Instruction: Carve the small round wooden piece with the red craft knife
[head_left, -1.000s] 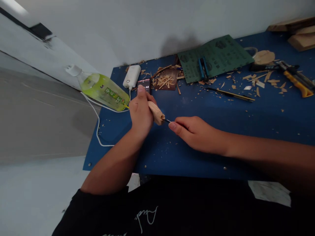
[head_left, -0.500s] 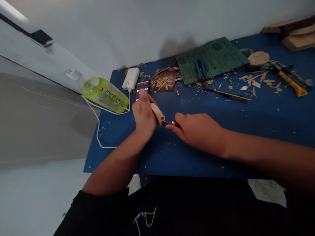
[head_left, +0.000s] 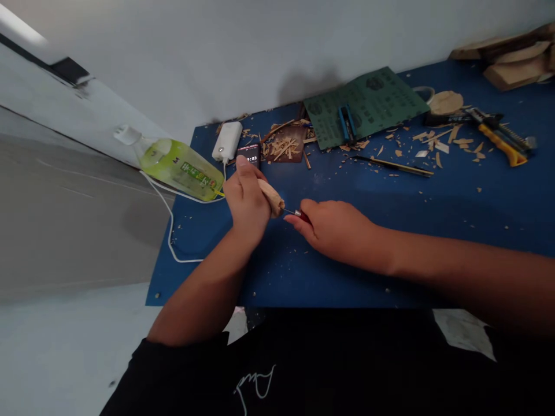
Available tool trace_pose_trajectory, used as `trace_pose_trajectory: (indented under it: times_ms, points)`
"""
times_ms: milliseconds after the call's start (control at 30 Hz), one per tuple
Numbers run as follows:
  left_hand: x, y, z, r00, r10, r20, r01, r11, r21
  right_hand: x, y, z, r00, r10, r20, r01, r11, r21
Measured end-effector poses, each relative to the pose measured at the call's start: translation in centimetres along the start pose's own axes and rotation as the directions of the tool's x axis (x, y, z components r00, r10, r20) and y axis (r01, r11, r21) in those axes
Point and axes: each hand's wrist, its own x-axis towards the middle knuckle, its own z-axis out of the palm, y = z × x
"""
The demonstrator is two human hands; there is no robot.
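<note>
My left hand (head_left: pixel 248 199) is wrapped round a pale carved piece of wood (head_left: pixel 272 196), whose right end shows a rough hollow. My right hand (head_left: pixel 332 228) grips the red handle of a carving tool (head_left: pixel 298 214) with a metal collar. Its thin metal shank points left, and the tip meets the hollowed end of the wood. The tip's exact shape is hidden. Just behind my left hand lies a phone (head_left: pixel 249 153) with a lit timer, partly covered by the hand.
On the blue table (head_left: pixel 277 277) stand a tilted-looking green bottle (head_left: pixel 184 169) and a white power bank (head_left: pixel 228 140) with a cable. Farther back lie green sandpaper (head_left: pixel 368 104), a blue cutter (head_left: pixel 347 122), a slim pencil-like tool (head_left: pixel 392 165), a yellow cutter (head_left: pixel 503 141), wood shavings (head_left: pixel 286 147) and wood blocks (head_left: pixel 515 69).
Both hands have shifted slightly left in view, along with the whole scene. The tool has turned a little, and more of its red handle shows. Both grips stay the same.
</note>
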Motion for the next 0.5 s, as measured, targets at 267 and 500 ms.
trace_pose_trajectory:
  times_ms: [267, 500]
  points:
    - [0.2, -0.1, 0.2, 1.000, -0.025, 0.018, 0.024, 0.999, 0.021, 0.3, 0.4, 0.2, 1.000, -0.005, -0.017, 0.006, 0.998, 0.066]
    - [0.4, -0.8, -0.4, 0.992, 0.125, 0.024, -0.128, 0.978, 0.165, 1.2, 0.0, 1.0, 0.961, 0.040, 0.275, -0.222, 0.705, 0.673]
